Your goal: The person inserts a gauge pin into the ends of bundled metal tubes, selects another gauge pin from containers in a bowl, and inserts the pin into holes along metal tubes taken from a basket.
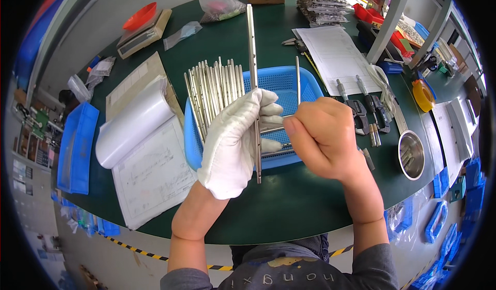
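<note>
My left hand (pixel 230 140), in a white glove, is closed around a long, slim metal rod (pixel 252 47) with small holes along it. The rod stands nearly upright over a blue perforated basket (pixel 310 83). Bare and curled into a fist, my right hand (pixel 323 137) is at the gloved fingertips, its thumb against the bent index finger. What it grips is hidden. Just above this fist rises a thin metal rod (pixel 298 81); its lower end is hidden, so I cannot tell whether the fist holds it. Many similar rods (pixel 214 91) lean in the basket's left side, and several lie across its bottom.
Left of the basket lie a clipboard with papers (pixel 150 171) and a blue tray (pixel 77 148). On the right are micrometers (pixel 356 112), a caliper (pixel 297 43), paper sheets (pixel 330 57) and a metal bowl (pixel 412 155). A scale (pixel 144 34) and bagged parts (pixel 320 6) stand farther back.
</note>
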